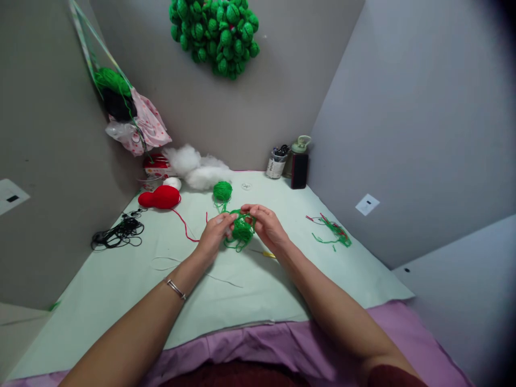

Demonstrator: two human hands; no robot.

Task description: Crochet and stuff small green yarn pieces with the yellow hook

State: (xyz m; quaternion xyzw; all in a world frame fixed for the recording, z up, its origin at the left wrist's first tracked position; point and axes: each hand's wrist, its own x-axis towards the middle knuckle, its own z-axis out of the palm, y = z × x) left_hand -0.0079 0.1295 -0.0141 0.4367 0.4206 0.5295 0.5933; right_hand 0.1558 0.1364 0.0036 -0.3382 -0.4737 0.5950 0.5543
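Note:
Loose green yarn (242,231) hangs in a tangle between my two hands over the middle of the pale table cover (250,303). My left hand (215,232), with a silver bracelet on its wrist, pinches the yarn from the left. On the right side, the fingers of my right hand (265,221) are closed on the upper strands. Just behind the hands sits a round green yarn ball (222,191), with strands running down toward the tangle. A yellow-handled tool (268,255) lies partly beneath my right forearm.
Red yarn (161,198), white stuffing (201,167) and black cords (121,231) lie at the left. A pen cup (276,164), a bottle (301,144) and a dark phone (299,171) stand at the back. Yarn scraps (336,232) lie right; thin white cord (220,278) lies in front.

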